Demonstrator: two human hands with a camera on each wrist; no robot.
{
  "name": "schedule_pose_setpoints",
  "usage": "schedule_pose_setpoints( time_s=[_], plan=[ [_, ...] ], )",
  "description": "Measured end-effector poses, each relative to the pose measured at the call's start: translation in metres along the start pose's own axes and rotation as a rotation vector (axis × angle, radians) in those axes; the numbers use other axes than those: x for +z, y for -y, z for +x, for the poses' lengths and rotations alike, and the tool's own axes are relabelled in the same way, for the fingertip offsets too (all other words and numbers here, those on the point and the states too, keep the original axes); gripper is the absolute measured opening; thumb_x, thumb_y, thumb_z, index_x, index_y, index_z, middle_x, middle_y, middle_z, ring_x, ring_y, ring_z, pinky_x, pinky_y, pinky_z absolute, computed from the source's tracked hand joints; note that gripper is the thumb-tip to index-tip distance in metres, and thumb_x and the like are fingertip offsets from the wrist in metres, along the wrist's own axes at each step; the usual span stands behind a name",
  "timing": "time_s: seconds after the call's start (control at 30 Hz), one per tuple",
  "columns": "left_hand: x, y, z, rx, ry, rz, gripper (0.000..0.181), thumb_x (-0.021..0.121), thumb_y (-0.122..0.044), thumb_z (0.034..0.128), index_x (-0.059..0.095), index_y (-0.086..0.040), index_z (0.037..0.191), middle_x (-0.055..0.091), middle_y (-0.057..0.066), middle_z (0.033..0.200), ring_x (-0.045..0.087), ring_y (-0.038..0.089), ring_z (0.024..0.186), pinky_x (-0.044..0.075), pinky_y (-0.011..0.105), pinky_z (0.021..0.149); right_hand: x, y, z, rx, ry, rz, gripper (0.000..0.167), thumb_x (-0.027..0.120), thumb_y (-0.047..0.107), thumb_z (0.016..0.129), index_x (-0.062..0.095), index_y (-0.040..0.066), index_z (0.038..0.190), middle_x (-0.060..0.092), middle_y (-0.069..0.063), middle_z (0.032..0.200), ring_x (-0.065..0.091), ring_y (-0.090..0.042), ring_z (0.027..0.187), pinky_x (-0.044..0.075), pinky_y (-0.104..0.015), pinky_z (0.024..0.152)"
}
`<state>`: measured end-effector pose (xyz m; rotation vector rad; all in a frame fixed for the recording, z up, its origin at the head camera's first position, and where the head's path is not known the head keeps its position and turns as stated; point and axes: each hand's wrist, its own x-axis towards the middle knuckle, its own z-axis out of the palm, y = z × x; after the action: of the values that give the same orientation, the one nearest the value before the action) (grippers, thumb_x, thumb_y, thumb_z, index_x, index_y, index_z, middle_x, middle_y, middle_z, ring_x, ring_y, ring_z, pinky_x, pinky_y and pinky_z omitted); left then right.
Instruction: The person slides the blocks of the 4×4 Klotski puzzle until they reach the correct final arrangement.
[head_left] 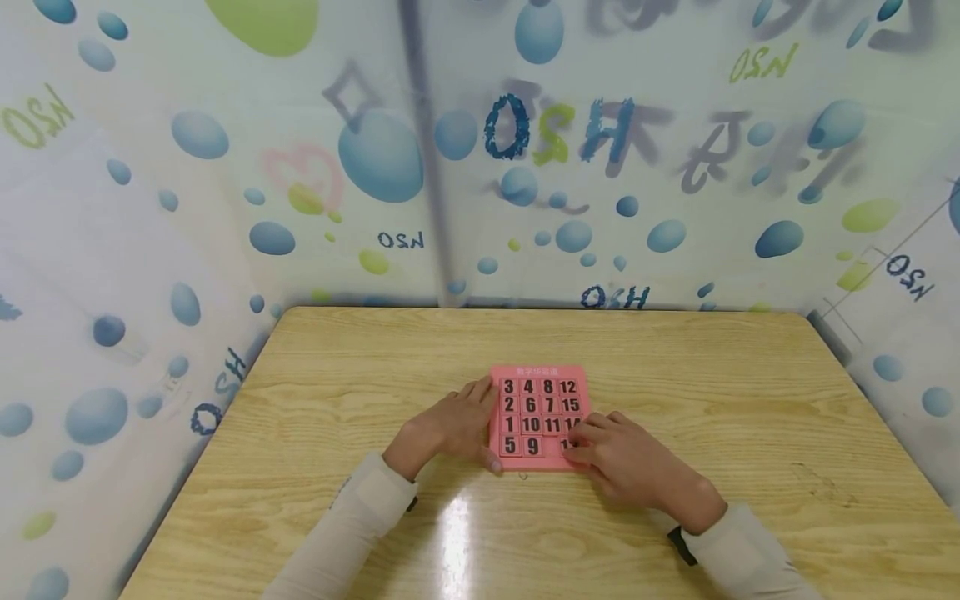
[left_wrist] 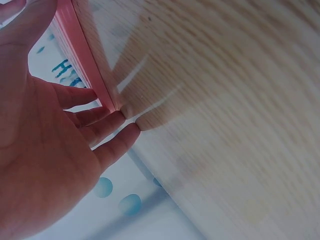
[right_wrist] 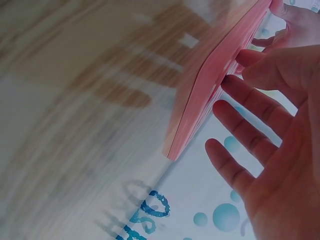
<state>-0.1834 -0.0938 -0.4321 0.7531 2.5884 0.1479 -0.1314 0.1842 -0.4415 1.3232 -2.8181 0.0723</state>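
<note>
A pink sliding number puzzle [head_left: 537, 463] lies flat on the wooden table, with numbered tiles in rows in its frame. In the bottom row a gap stands right of the 9 tile [head_left: 532, 447]. My left hand [head_left: 459, 423] rests against the puzzle's left side, its thumb at the near left corner and its fingers fairly straight in the left wrist view. From the right, my right hand [head_left: 628, 457] reaches over the board, touching the tiles at the lower right. Its fingers partly cover the last tile of the bottom row. The right wrist view shows those fingers extended.
The wooden table [head_left: 360, 358] extends around the puzzle on all sides. Behind it and at both sides hangs a white curtain [head_left: 480, 217] printed with blue and green drops and letters. Light glares off the near part of the tabletop.
</note>
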Motion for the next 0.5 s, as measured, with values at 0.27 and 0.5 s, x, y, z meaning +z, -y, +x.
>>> schedule_pose_setpoints(
  time_s=[0.27, 0.5],
  plan=[
    [-0.0001, 0.0, -0.0005, 0.001, 0.002, -0.003, 0.127, 0.076, -0.065, 0.0731, 0.004, -0.005, 0.16, 0.002, 0.015, 0.167, 0.01, 0.032, 0.153, 0.025, 0.05, 0.121, 0.0004, 0.003, 0.0024, -0.002, 0.015, 0.003, 0.028, 0.056, 0.018, 0.096, 0.074, 0.021, 0.118, 0.066, -0.001, 0.119, 0.058, -0.022, 0.112, 0.049, -0.044, 0.093],
    [-0.0001, 0.0005, -0.0004, 0.004, -0.006, 0.0, 0.127, 0.076, -0.066, 0.0727, 0.006, -0.004, 0.16, 0.003, 0.016, 0.167, 0.011, 0.032, 0.153, 0.026, 0.05, 0.121, 0.0014, 0.0043, 0.0043, 0.005, 0.024, 0.013, 0.029, 0.056, 0.018, 0.096, 0.073, 0.022, 0.119, 0.065, -0.001, 0.12, 0.059, -0.022, 0.113, 0.049, -0.045, 0.093]
  ],
)
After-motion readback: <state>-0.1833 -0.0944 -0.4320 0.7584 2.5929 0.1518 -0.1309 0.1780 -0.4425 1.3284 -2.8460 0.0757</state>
